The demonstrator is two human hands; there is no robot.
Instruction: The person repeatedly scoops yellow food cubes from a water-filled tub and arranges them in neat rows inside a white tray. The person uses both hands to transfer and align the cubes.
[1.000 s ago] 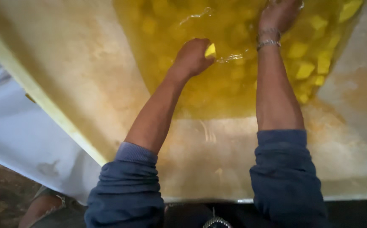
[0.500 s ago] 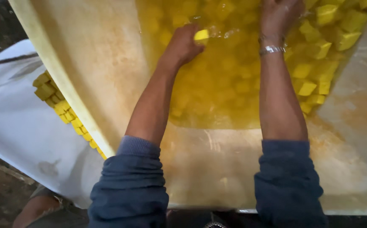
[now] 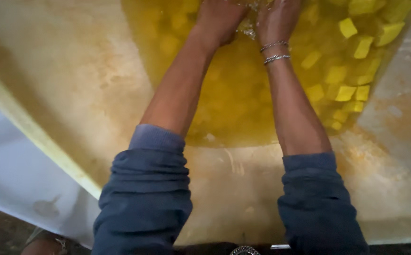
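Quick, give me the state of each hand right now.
Left hand: in the yellow liquid close beside the other hand, fingers cut off by the frame; grip cannot be told.
Right hand: the same, bracelets at the wrist; grip cannot be told.

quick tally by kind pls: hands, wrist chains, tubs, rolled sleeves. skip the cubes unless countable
Hands: 2, left hand and right hand, both in the water
Wrist chains: 2, on the right wrist
Tub: 1, cream, stained
Rolled blue sleeves: 2
Yellow cubes: many, mostly submerged, not countable
Total: 7
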